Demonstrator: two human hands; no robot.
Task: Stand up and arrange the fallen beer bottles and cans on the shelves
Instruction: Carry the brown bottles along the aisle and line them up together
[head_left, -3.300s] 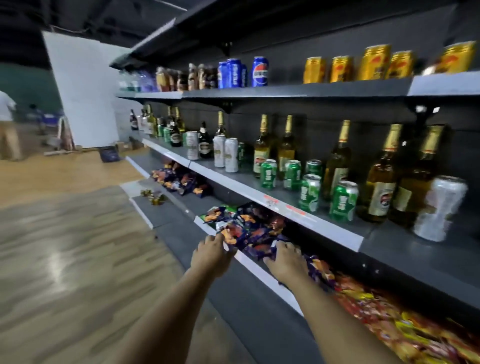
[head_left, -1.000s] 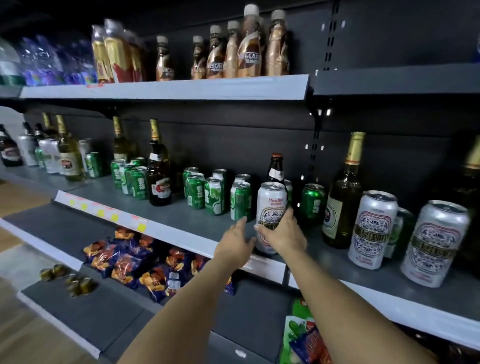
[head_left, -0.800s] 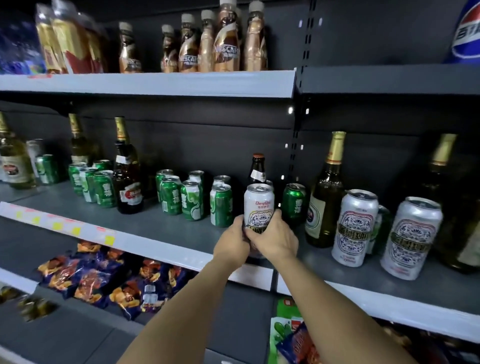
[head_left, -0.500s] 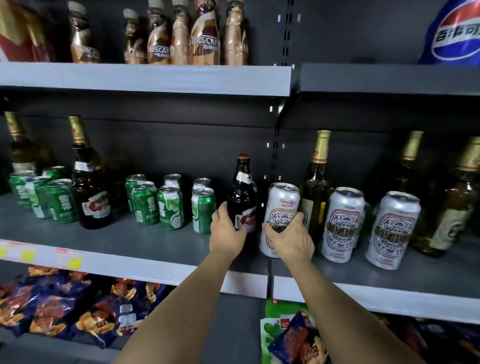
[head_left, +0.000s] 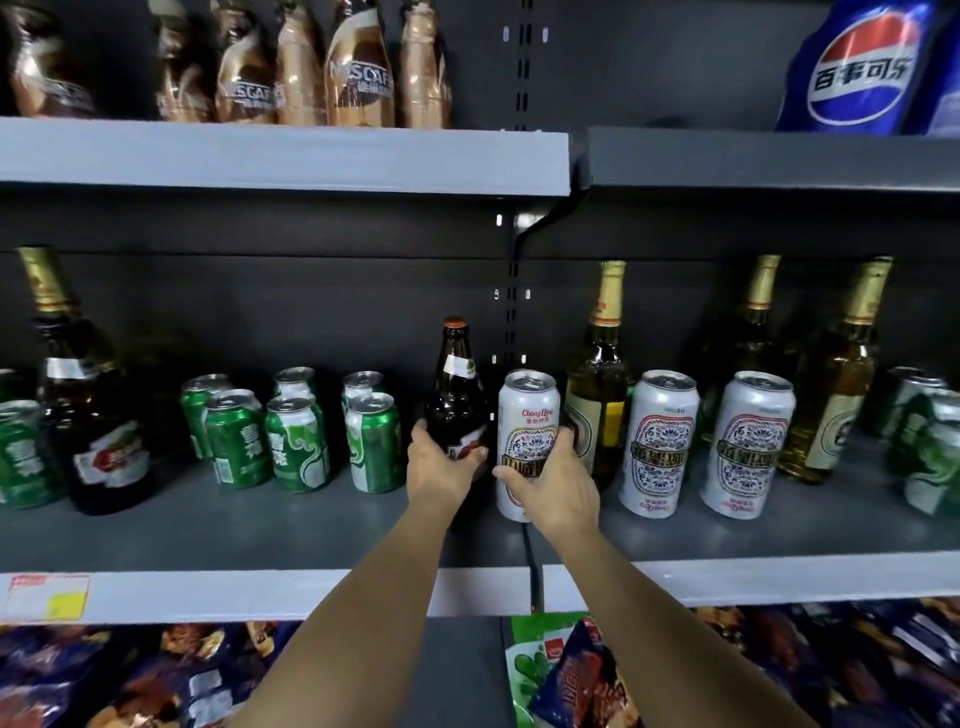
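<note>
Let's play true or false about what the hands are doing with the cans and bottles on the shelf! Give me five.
1. The right hand holds a white can. True.
2. The left hand holds a green can. False: it grips the dark brown bottle; the green cans stand untouched to its left.
3. The white can in the hand is standing upright. True.
4. The brown bottle has fallen on its side. False: it stands upright, cap on top.
5. Two more white cans stand on the middle shelf, on the right-hand side of the held can. True.
</note>
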